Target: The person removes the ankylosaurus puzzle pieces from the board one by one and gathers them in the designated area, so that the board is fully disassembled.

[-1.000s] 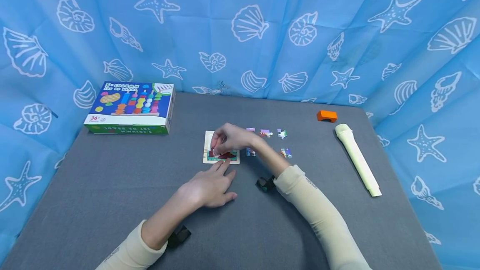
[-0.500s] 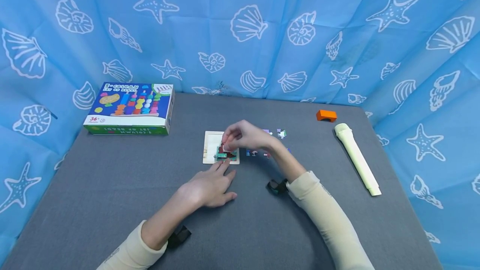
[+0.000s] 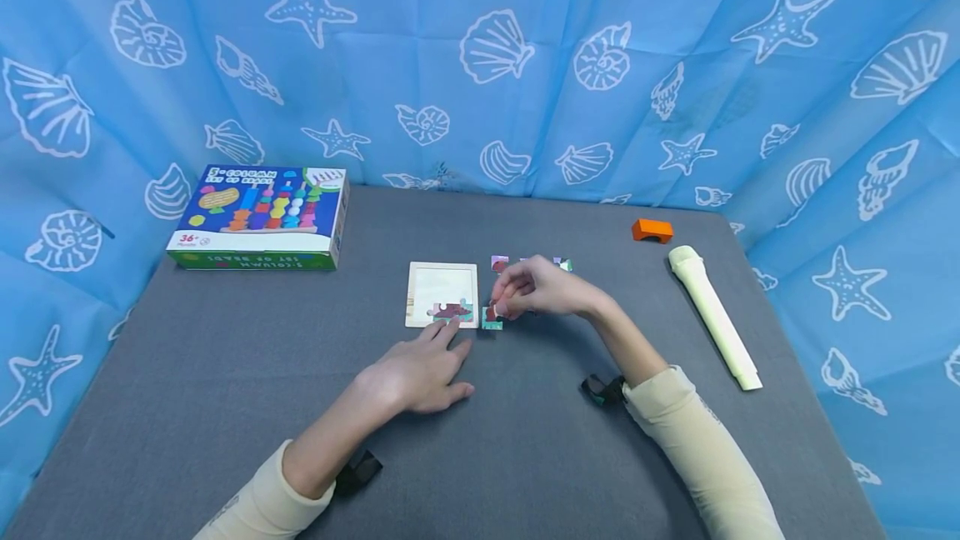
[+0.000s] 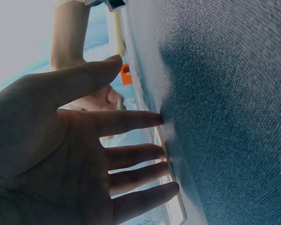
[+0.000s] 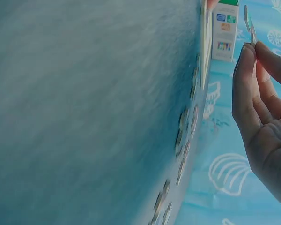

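Note:
My right hand point(image 3: 546, 287) pinches a teal and dark-red jigsaw piece point(image 3: 491, 320) between thumb and fingertips, just right of a pale wooden puzzle tray point(image 3: 437, 282). In the right wrist view the pinched piece point(image 5: 249, 21) shows edge-on, raised off the table. Along the tray's lower right lie joined jigsaw pieces point(image 3: 453, 311) with a dark-red shape on teal. The left hand point(image 3: 418, 372) rests at the tray's near edge, its fingertips touching the edge. Its fingers point(image 4: 131, 158) are straight and spread, and it holds nothing.
Several loose jigsaw pieces point(image 3: 499, 262) lie right of the tray, partly hidden by the right hand. A bead-set box point(image 3: 258, 215) stands at the back left. Towards the right are an orange arch block point(image 3: 652, 230) and a pale-yellow microphone-shaped stick point(image 3: 715, 319) on the grey table point(image 3: 480, 457).
My right hand has lifted a jigsaw piece from the tray's lower left and carried it right, past the tray's right edge. The left hand has stayed still.

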`<state>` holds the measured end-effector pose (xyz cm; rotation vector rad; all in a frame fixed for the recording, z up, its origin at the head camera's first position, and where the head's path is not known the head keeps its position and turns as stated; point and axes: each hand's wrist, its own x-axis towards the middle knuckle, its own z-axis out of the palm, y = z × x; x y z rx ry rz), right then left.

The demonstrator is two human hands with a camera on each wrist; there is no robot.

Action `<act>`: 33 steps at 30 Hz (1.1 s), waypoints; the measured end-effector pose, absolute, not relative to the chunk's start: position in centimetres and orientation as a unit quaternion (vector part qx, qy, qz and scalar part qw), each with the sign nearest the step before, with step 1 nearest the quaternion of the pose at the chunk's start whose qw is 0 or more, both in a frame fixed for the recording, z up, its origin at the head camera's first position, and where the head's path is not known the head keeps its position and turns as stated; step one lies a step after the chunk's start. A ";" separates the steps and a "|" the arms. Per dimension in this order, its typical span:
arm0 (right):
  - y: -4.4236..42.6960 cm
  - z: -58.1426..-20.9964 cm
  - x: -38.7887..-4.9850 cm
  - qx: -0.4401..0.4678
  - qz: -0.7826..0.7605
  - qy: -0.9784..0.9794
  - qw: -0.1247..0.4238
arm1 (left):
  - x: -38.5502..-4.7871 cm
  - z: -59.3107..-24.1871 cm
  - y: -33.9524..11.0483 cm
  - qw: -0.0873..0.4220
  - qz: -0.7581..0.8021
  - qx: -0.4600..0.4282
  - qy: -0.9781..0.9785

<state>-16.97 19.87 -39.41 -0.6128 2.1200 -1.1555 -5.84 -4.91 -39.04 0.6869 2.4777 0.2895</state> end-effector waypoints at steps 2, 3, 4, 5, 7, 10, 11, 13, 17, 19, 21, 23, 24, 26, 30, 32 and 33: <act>20.5 -39.4 -16.7 -0.230 -0.438 0.805 0.327 | -5.8 -39.0 -4.9 0.275 0.107 0.255 0.921; 20.8 -39.5 -16.6 -0.227 -0.438 0.804 0.332 | -5.9 -39.0 -4.9 0.275 0.106 0.254 0.921; 21.0 -39.5 -16.5 -0.225 -0.438 0.803 0.336 | -5.9 -39.0 -4.9 0.275 0.107 0.254 0.921; 21.2 -39.6 -16.4 -0.225 -0.437 0.802 0.339 | -5.9 -39.0 -4.9 0.276 0.107 0.253 0.921; 21.5 -39.7 -16.2 -0.225 -0.434 0.800 0.348 | -5.9 -39.0 -5.0 0.276 0.108 0.254 0.921; 21.6 -39.8 -16.0 -0.229 -0.428 0.796 0.362 | -5.9 -39.0 -5.0 0.274 0.110 0.256 0.921; 21.6 -39.8 -15.9 -0.230 -0.427 0.794 0.366 | -5.9 -39.0 -5.0 0.274 0.110 0.257 0.920; 21.6 -39.9 -15.8 -0.231 -0.423 0.793 0.372 | -5.8 -39.0 -5.0 0.272 0.111 0.259 0.920; 21.3 -40.1 -15.6 -0.230 -0.410 0.798 0.376 | -5.8 -39.0 -5.1 0.267 0.111 0.261 0.921; 21.1 -40.2 -15.5 -0.225 -0.402 0.803 0.379 | -5.8 -39.0 -5.1 0.267 0.110 0.261 0.921; 20.9 -40.2 -15.4 -0.222 -0.394 0.807 0.380 | -5.9 -39.0 -5.1 0.268 0.108 0.260 0.921; 20.7 -40.2 -15.4 -0.216 -0.389 0.810 0.382 | -5.9 -39.0 -5.2 0.267 0.107 0.261 0.922; 20.7 -40.2 -15.4 -0.213 -0.388 0.811 0.382 | -5.9 -39.0 -5.2 0.267 0.106 0.261 0.922; 20.6 -40.3 -15.4 -0.210 -0.386 0.812 0.384 | -6.0 -39.0 -5.2 0.265 0.106 0.262 0.922; 20.6 -40.3 -15.5 -0.206 -0.386 0.809 0.393 | -6.1 -39.1 -5.2 0.262 0.109 0.264 0.922; 20.7 -40.3 -15.6 -0.203 -0.386 0.807 0.398 | -6.2 -39.1 -5.2 0.261 0.111 0.265 0.922; 20.7 -40.3 -15.7 -0.202 -0.385 0.807 0.399 | -6.3 -39.1 -5.2 0.260 0.112 0.265 0.922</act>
